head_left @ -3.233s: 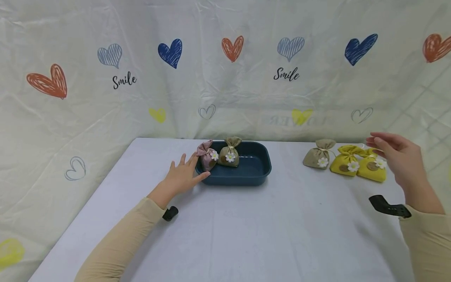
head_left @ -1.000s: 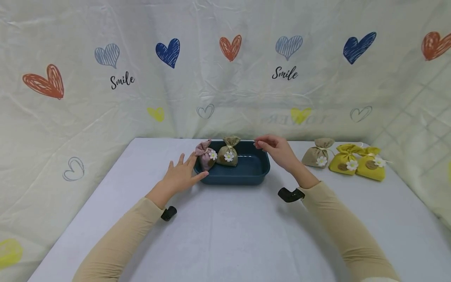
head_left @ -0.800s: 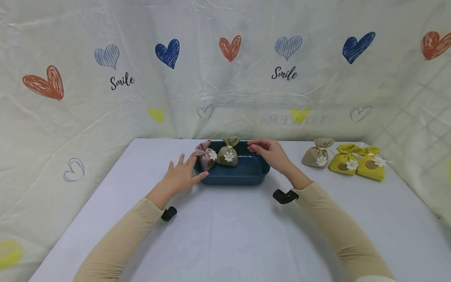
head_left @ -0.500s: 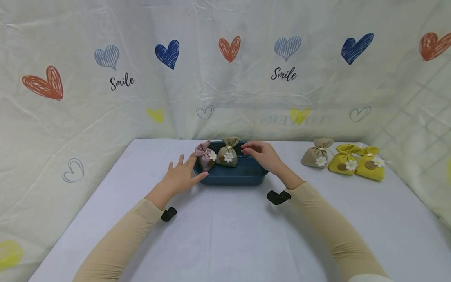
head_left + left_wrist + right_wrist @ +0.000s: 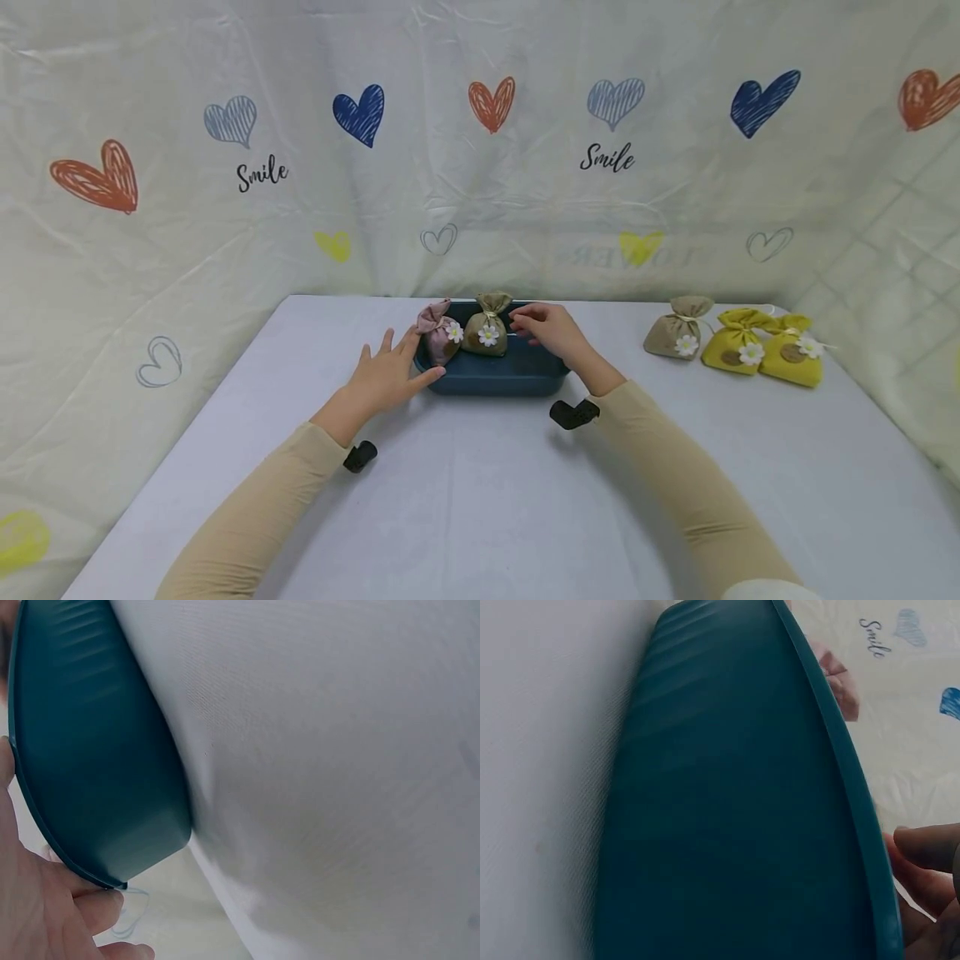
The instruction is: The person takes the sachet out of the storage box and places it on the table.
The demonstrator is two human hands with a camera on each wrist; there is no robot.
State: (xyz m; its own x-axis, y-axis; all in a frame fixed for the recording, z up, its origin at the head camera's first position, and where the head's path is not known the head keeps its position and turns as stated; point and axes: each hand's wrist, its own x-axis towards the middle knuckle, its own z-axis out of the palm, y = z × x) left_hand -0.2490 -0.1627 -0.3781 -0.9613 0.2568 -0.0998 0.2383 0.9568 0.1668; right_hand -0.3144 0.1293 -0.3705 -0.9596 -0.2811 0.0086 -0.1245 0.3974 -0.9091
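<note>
A dark teal tray [image 5: 525, 379] sits mid-table on a white cloth [image 5: 480, 500]. Inside it, at the left end, stand two small tied pouches, each with a white daisy: a pink pouch [image 5: 437, 331] and, just beside it, an olive pouch [image 5: 487, 327]. The left hand [image 5: 386, 377] lies flat, fingers spread, against the tray's left end. The right hand [image 5: 546, 331] hovers over the tray, fingers loosely curled and empty, next to the olive pouch. Off to the right stand a beige pouch [image 5: 677, 328] and two yellow pouches [image 5: 765, 350].
</note>
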